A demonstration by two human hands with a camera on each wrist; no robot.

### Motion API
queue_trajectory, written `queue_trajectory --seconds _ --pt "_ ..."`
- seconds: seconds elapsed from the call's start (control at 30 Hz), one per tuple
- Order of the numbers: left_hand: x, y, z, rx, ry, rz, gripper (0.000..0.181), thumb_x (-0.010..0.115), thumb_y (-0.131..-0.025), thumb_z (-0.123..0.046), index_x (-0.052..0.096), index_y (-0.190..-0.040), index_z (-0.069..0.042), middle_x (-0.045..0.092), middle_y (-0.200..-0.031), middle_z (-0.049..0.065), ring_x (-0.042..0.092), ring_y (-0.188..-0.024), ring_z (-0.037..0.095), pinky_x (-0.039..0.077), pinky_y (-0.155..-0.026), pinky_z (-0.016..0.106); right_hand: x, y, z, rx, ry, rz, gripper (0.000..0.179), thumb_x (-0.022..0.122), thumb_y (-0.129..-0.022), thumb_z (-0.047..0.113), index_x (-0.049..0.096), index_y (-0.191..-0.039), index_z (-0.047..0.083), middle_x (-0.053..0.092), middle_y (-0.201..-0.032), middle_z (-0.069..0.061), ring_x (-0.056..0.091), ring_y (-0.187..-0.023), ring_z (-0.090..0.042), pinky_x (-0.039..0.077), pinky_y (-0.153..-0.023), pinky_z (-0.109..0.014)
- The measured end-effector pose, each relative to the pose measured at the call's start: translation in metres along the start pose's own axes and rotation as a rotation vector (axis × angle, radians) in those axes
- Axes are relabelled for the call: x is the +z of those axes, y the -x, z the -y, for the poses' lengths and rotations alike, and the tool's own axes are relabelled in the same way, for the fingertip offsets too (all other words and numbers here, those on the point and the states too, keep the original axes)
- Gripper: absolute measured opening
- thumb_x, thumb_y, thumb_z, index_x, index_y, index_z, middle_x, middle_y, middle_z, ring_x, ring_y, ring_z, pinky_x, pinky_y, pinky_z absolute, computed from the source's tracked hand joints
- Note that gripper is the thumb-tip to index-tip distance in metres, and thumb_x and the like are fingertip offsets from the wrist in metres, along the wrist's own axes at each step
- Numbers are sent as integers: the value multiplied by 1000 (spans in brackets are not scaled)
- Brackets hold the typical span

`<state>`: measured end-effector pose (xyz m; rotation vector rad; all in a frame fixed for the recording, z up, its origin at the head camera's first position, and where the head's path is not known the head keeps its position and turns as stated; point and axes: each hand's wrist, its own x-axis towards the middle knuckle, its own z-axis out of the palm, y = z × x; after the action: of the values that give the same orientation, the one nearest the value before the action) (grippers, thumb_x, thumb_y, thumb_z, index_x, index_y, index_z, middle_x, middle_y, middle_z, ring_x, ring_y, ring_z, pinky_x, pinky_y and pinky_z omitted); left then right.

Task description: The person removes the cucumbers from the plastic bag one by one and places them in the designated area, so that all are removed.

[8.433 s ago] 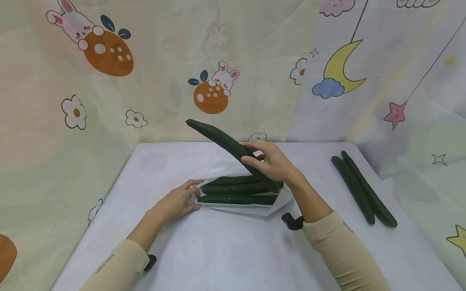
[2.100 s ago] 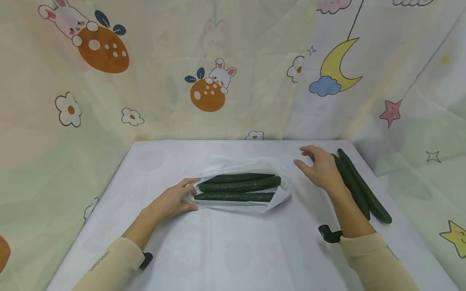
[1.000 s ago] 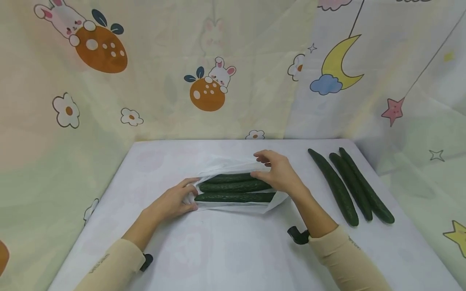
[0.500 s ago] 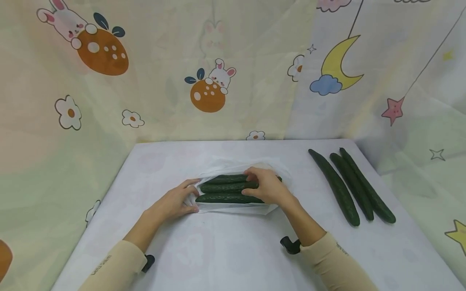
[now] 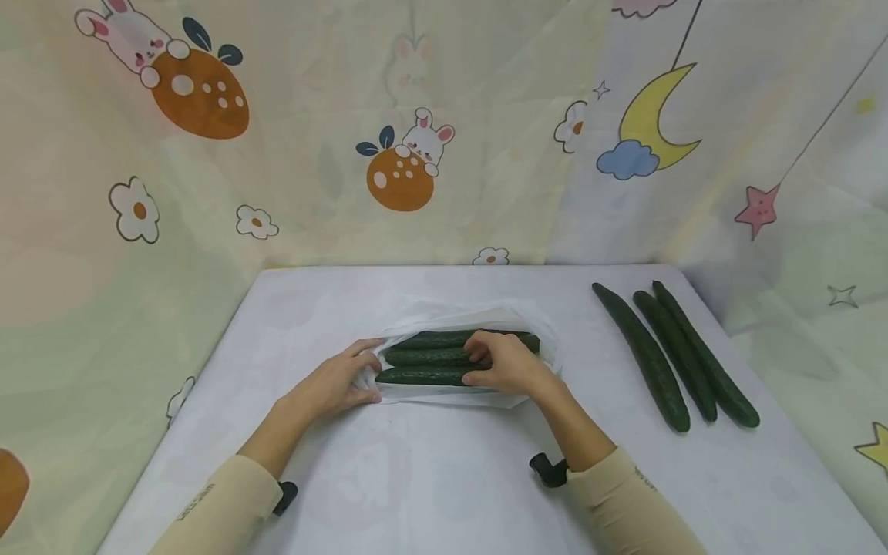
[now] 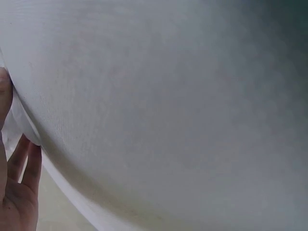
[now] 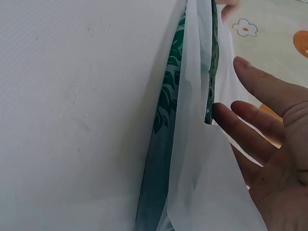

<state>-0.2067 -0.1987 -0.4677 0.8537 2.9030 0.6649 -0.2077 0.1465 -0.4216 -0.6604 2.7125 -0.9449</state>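
Observation:
A white plastic bag lies mid-table with its mouth spread open; the right wrist view shows green leaf print on its side. Inside, three dark green cucumbers lie side by side. My left hand holds the bag's left end, and the left wrist view has its fingers at the white edge. Over the right half of the cucumbers is my right hand, thumb over the front one and bent fingers by the middle one. In the right wrist view its thumb stands apart from the fingers.
Three more cucumbers lie slanted at the table's right side. Behind the white table hangs a printed cloth. A black wrist device sits at the right cuff.
Earlier my right hand raised a cucumber from the bag; a third cucumber now lies at the right. Since then the right hand has come back left, down over the bag. Left hand stays put.

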Motion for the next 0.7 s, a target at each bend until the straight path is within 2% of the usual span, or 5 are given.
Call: queue_trajectory --seconds 0.17,0.4,0.7 --pt "0 -1 -1 -1 2 4 37 87 -84 -34 68 -113 -21 39 -162 2 60 -126 28 50 -100 47 2 1 -2 9 28 21 50 86 -85 26 66 -127 10 72 -113 -5 68 -106 -23 53 -95 -42" --pt "0 -2 0 12 5 5 35 87 -84 -33 68 -110 -21 39 -162 3 60 -127 28 50 -100 47 7 0 -4 -19 87 55 44 86 -86 28 69 -123 13 73 -111 -1 68 -108 -23 53 -94 -43" --pt "0 -2 0 13 5 7 33 86 -85 -34 67 -109 -23 38 -163 2 62 -122 25 51 -96 45 12 1 -3 -29 131 81 45 85 -86 31 72 -124 10 69 -117 -1 65 -109 -23 52 -95 -41"
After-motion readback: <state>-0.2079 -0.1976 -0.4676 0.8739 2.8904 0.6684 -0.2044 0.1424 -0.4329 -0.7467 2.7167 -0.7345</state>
